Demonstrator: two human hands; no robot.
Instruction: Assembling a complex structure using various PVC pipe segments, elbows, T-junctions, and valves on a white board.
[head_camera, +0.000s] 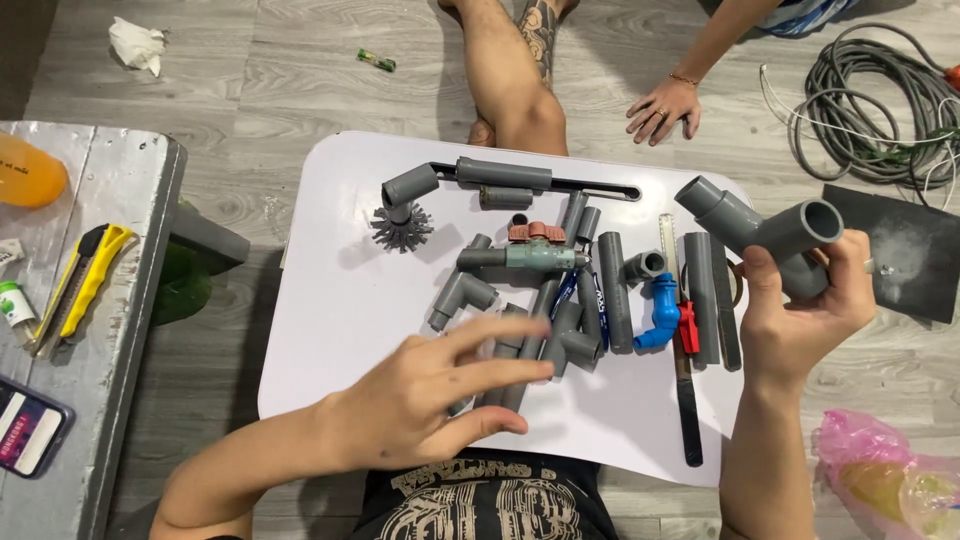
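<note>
Head view showed a white bench (330, 330) on a grey wood floor, and everything else is placed from that bench. A pile of grey pipe pieces (560, 300) lay in the middle of the bench. A blue elbow piece (660, 312) and a green valve with a red handle (535, 250) lay in the pile too.

Past the right edge of the bench, the right hand (805, 310) held up a grey pipe joint (765, 228). Its fingers were wrapped around the joint, with the thumb pressed on the front. Over the near edge of the bench, the left hand (440, 395) hovered above the pile. Its fingers were spread wide and held nothing.

Beyond the far edge of the bench, another person's hand (662, 108) rested flat on the floor.

I think the joint could slip and fall onto the pile, because only one hand held it. The spread fingers could also bump loose pipes and roll them off the bench.

Right of the bench, near its front corner, a pink plastic bag (880, 470) lay on the floor. Something yellowish was inside, but I could not tell what.
</note>
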